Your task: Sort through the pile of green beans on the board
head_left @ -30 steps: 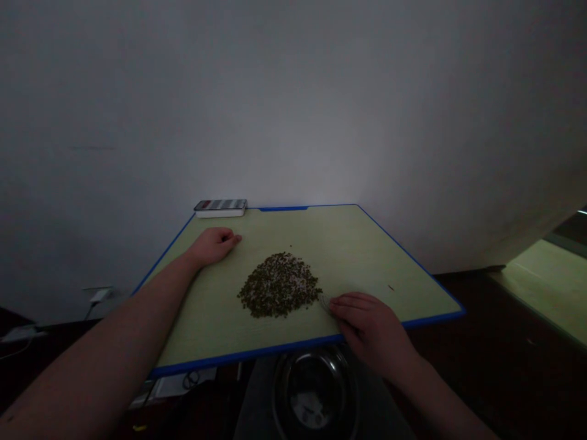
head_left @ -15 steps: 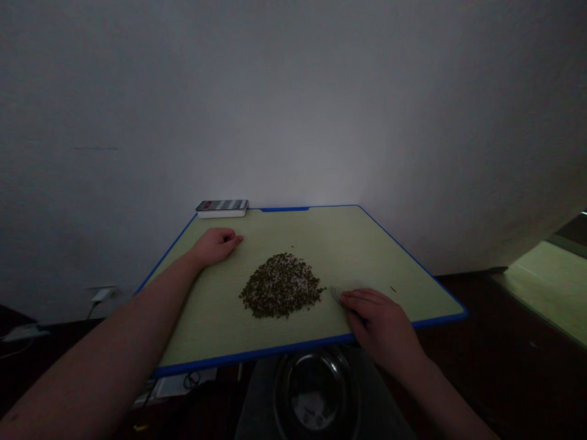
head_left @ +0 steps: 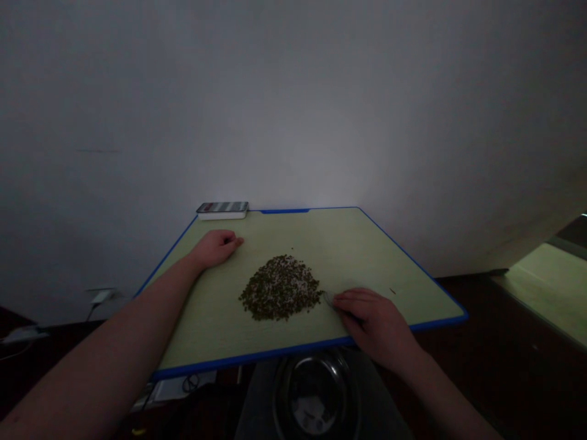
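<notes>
A heap of small greenish-brown and pale grains (head_left: 281,287) lies on the light folding table (head_left: 339,238) in front of me. My left hand (head_left: 220,246) rests on the table to the left of the heap, its fingers curled in and nothing visible in them. Right of the heap, my right hand (head_left: 364,315) pinches a thin, clear-looking piece with a curved edge (head_left: 327,298). That edge is at the heap's right rim; the rest is hidden by my fingers. The kind of piece cannot be made out.
A phone (head_left: 223,206) lies on a white box (head_left: 222,215) at the back left corner, near the wall. A shiny metal bowl (head_left: 316,397) sits on my lap below the table's blue front edge. A small dark sliver (head_left: 392,291) lies on the right side of the table.
My right hand has slid slightly left with the thin piece, bringing its edge up to the heap's right rim. My left hand has stayed in place.
</notes>
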The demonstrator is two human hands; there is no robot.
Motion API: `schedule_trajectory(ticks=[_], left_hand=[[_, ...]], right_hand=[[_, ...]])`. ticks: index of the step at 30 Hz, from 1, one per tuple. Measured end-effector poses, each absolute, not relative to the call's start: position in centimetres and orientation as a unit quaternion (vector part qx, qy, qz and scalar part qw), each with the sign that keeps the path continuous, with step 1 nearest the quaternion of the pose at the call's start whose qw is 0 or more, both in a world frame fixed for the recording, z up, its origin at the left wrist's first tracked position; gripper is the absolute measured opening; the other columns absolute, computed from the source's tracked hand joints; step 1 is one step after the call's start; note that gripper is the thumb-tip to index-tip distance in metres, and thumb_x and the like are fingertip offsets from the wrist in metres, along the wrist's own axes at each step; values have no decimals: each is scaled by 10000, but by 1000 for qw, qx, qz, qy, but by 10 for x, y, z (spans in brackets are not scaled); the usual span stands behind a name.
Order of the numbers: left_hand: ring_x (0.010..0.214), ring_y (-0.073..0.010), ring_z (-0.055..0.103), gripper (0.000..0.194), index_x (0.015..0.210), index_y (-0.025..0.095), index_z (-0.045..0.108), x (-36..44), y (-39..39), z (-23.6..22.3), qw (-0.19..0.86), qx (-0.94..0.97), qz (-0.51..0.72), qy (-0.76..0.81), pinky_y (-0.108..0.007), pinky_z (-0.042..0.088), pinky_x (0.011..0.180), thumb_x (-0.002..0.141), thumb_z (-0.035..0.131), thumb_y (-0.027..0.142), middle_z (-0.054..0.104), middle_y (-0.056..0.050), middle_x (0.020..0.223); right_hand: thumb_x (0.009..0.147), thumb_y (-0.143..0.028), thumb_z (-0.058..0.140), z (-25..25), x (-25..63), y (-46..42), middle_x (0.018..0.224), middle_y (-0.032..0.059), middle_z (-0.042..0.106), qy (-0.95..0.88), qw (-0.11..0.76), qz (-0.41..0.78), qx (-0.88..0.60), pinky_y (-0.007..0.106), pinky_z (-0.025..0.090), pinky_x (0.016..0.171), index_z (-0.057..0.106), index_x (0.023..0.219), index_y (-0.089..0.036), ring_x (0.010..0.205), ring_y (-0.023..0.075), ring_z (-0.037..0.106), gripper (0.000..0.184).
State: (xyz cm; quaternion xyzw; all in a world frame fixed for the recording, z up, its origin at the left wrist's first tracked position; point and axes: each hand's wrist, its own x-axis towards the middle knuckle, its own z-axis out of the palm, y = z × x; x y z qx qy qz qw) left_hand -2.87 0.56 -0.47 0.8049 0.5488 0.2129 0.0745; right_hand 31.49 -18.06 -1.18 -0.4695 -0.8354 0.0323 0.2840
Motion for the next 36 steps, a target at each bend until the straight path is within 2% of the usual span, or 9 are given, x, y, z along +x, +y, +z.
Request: schedule_trajectory(ticks=[6, 18, 27, 36], left_hand=[[499, -125, 392, 394, 523, 189, 450, -31, 7, -6, 69, 805, 210, 551, -261, 259, 492, 759, 397, 500, 410, 18, 473], [506, -122, 402, 418, 532, 183, 455, -29, 5, -3, 66, 802, 201, 559, -257, 267, 501, 767, 391, 522, 407, 22, 484], [496, -117, 383, 409, 530, 184, 449, -28, 5, -4, 74, 799, 207, 560, -254, 260, 488, 758, 403, 521, 402, 24, 485], [494, -115, 387, 390, 526, 182, 446, -30, 7, -5, 74, 801, 205, 557, -249, 258, 484, 754, 409, 495, 398, 27, 481]], right_hand=[[781, -137, 501, -12, 305, -179, 989, 31, 692, -842, 266, 28, -469, 332, 470, 868, 673, 998, -216, 917, 174, 611, 288], [789, -152, 505, -9, 315, -163, 951, 44, 697, -793, 226, -7, -566, 319, 472, 834, 685, 967, -194, 887, 189, 609, 257], [779, -130, 505, -5, 313, -175, 989, 25, 692, -825, 229, 35, -515, 285, 458, 855, 678, 999, -210, 906, 159, 605, 291], [772, -121, 508, -5, 299, -163, 977, 28, 693, -818, 214, 25, -533, 274, 445, 857, 686, 977, -211, 912, 156, 602, 286]])
